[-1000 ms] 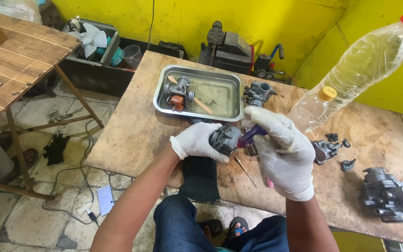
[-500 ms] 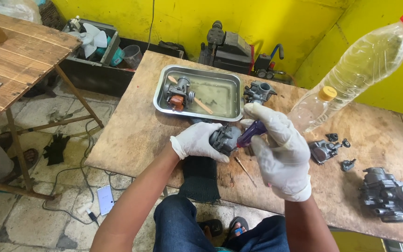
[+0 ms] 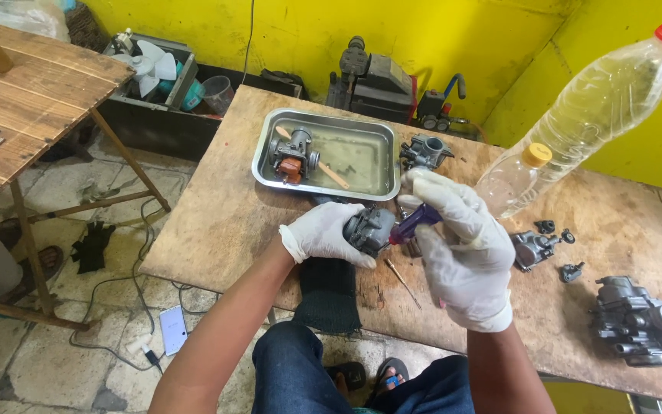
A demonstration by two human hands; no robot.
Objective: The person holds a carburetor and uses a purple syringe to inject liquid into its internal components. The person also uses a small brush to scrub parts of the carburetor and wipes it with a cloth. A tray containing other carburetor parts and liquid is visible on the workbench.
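Note:
My left hand [image 3: 322,234], in a white glove, grips a grey carburetor body [image 3: 369,228] just above the wooden table [image 3: 216,222]. In its own white glove, my right hand [image 3: 461,245] holds a purple-handled screwdriver [image 3: 415,221] whose tip points into the carburetor. Behind them a steel tray [image 3: 381,165] of cloudy liquid holds another carburetor with an orange part [image 3: 291,156] and a wooden stick [image 3: 323,169]. A thin tool [image 3: 402,282] lies on the table under my right hand.
A large clear bottle with a red cap [image 3: 599,100] leans at the right, a smaller yellow-capped bottle [image 3: 511,180] below it. More carburetor parts [image 3: 534,247] and a big carburetor [image 3: 641,322] lie right; another [image 3: 423,152] sits beside the tray. A second wooden table [image 3: 24,100] stands left.
My right hand has shifted slightly with the screwdriver against the carburetor; the left hand keeps its hold. Everything else is unchanged.

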